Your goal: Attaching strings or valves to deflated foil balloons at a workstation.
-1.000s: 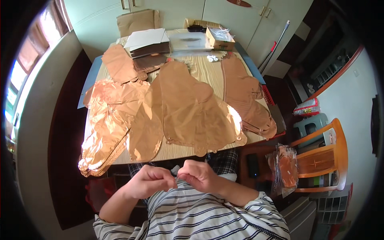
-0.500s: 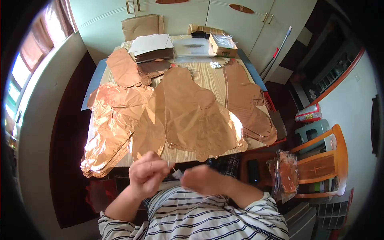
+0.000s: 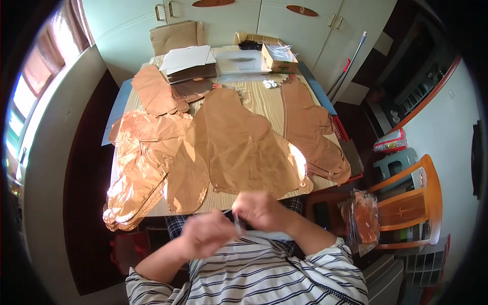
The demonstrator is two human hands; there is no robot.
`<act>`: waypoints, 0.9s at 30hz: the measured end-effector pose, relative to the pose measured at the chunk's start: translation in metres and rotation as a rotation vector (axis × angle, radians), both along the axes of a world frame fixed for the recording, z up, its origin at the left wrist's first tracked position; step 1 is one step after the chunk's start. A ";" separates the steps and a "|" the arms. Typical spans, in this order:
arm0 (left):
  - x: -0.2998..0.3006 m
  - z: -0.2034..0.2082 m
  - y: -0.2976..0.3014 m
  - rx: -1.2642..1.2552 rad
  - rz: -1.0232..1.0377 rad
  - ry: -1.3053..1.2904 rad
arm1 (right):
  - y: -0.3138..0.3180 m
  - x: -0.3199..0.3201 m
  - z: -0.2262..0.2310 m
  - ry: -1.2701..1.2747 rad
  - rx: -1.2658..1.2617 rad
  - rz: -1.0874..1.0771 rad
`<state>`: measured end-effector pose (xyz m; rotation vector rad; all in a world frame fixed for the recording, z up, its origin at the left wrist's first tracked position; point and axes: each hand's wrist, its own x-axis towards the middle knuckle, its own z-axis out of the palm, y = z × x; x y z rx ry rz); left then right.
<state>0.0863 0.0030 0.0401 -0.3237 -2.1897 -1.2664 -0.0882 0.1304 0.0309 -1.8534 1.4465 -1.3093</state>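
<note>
Foil (image 3: 244,147), coppery, creased, round-lobed, lies near the right hand (image 3: 260,210).

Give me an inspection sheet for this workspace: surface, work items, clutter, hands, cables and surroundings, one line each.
Surface: wood-grain table, mostly covered.
Work items: copper-coloured foil pieces, overlapping at left and centre, another pile at right; a small pale item between the hands, too blurred to identify.
Clutter: white sheets, an open cardboard box and small white pieces toward the far side.
Hands: left hand and right hand close together before the table's near edge; blur hides the exact grip.
Cables: nothing seen.
Surroundings: pale cabinets behind, a wooden chair at right with a clear bag next to it.
</note>
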 end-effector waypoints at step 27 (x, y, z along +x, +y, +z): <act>-0.008 0.008 -0.018 -0.032 0.300 -0.161 | 0.014 0.008 0.004 -0.108 0.076 0.215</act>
